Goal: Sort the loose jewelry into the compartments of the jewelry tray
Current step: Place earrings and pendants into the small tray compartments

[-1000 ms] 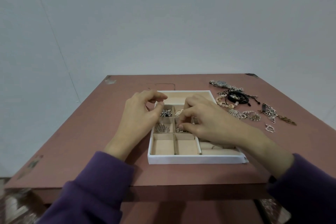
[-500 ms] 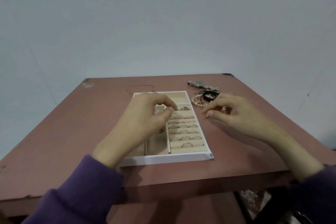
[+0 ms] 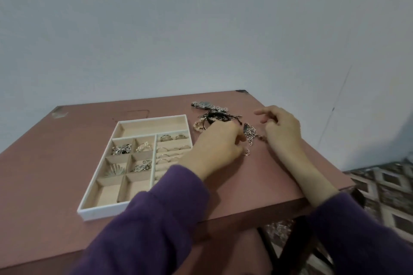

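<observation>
A white jewelry tray (image 3: 89, 207) with beige lining sits on the reddish-brown surface (image 3: 49, 163), toward its near left part. Its long far compartment is bare. Below that, the left small compartments hold clusters of silver pieces (image 3: 121, 149), a pearl-like piece (image 3: 144, 147), a fan-shaped piece (image 3: 115, 171) and more small silver bits (image 3: 141, 167); the two nearest ones hold nothing. The right section has ring rolls with several rings (image 3: 173, 137) slotted in.

The loose jewelry lies near the far right corner of the surface: a watch (image 3: 202, 104), a black cord bracelet (image 3: 218, 116), a beaded piece (image 3: 197, 127) and a silver chain (image 3: 251, 134).

The left hand (image 3: 215, 147), in a purple sleeve (image 3: 156, 219), reaches across the tray's right side, fingers curled down beside the chain; what they hold, if anything, cannot be told. A small ring-like piece (image 3: 246, 152) lies just beside them. The right hand (image 3: 282, 129) rests at the chain's right end, fingers bent and partly spread, seemingly touching a link; the grip itself is hidden.
</observation>
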